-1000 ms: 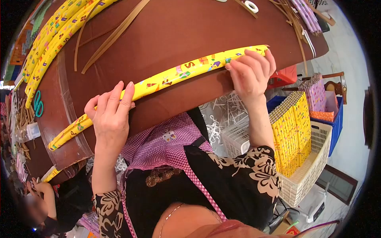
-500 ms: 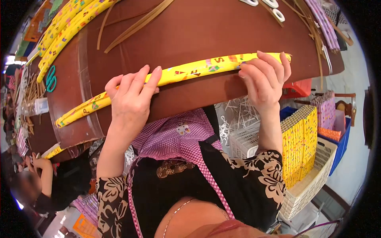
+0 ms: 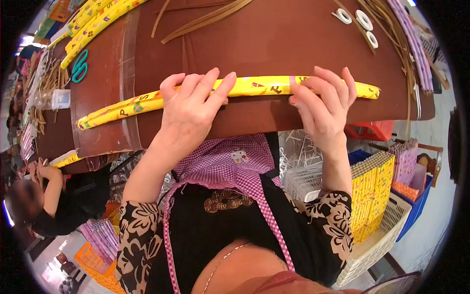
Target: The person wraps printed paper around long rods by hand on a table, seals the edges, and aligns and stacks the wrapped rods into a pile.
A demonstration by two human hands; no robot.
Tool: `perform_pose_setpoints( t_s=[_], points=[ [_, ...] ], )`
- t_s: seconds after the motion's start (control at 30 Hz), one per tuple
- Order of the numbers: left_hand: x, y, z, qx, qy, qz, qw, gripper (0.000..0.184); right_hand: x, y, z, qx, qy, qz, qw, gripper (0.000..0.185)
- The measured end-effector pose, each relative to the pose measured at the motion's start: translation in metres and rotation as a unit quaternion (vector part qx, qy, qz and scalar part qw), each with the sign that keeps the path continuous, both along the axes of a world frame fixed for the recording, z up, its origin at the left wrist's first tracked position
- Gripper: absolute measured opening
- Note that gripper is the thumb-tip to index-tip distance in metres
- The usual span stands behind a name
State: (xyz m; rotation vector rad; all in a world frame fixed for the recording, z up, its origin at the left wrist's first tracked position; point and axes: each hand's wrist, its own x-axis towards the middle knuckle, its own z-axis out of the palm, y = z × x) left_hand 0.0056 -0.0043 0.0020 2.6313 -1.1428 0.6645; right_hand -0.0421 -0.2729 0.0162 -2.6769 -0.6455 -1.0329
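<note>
Roll in yellow print (image 3: 264,85), crosswise beneath both hands (image 3: 190,110) (image 3: 325,108)

From the head, the view is directed forward and steeply down, wide and dark-rimmed; the bare left hand (image 3: 192,104) and bare right hand (image 3: 324,109) are framed nearby, above the purple-checked cloth apron (image 3: 220,164).

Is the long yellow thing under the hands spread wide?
Not spread: the yellow thing makes one long, narrow strip. Rolled or folded, cannot tell.
</note>
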Motion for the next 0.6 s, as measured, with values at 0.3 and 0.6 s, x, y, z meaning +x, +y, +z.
perform_pose_setpoints(
  t_s=[0.3, 0.6],
  points=[
    [0.000, 0.000, 0.003, -0.002, 0.007, -0.005, 1.000, 0.044, 0.015, 0.033, -0.015, -0.074, -0.035, 0.109, 0.991, 0.030],
    [-0.003, -0.004, 0.007, 0.020, 0.010, -0.004, 1.000, 0.041, -0.016, -0.027, 0.000, -0.062, 0.051, -0.108, 0.991, 0.061]
  ],
)
